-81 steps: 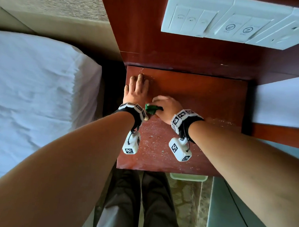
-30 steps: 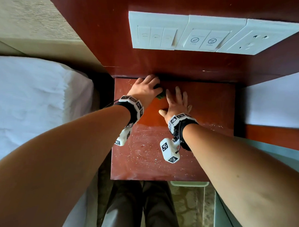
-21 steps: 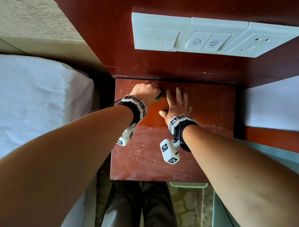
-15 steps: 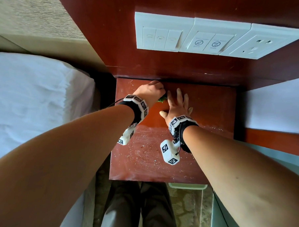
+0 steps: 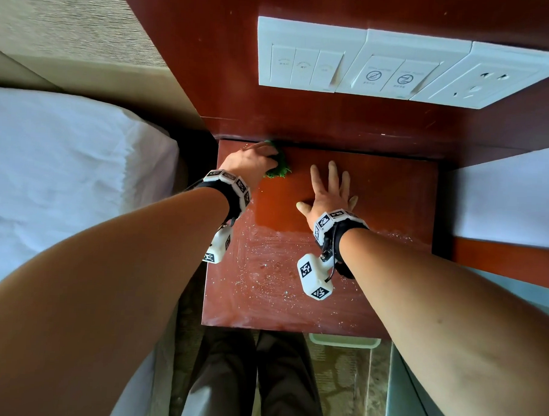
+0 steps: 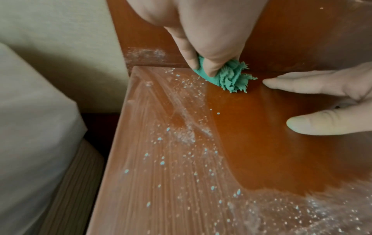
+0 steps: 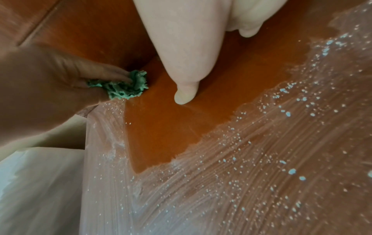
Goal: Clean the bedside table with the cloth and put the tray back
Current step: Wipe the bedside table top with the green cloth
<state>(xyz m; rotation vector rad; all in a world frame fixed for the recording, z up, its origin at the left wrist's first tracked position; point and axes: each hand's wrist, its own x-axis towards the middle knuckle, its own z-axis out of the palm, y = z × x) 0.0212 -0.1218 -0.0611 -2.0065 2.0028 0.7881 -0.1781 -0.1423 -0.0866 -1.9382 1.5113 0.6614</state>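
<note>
a: where's the cloth [image 6: 225, 76]?
b: bunched in the left hand [image 5: 253, 163], pressed at the bedside table [image 5: 393, 188]'s back left corner.
a: right hand [image 5: 327, 194]?
b: flat on the tabletop, fingers straight, grasping nothing.

most of the green cloth [image 5: 276, 168] is hidden under the left hand [image 5: 250, 162]. a pale green tray [image 5: 344, 341] at the lower middle of the head view shows only one rim past the bedside table [image 5: 393, 194]. the switch panel [image 5: 399, 68] labels are too small to read.
</note>
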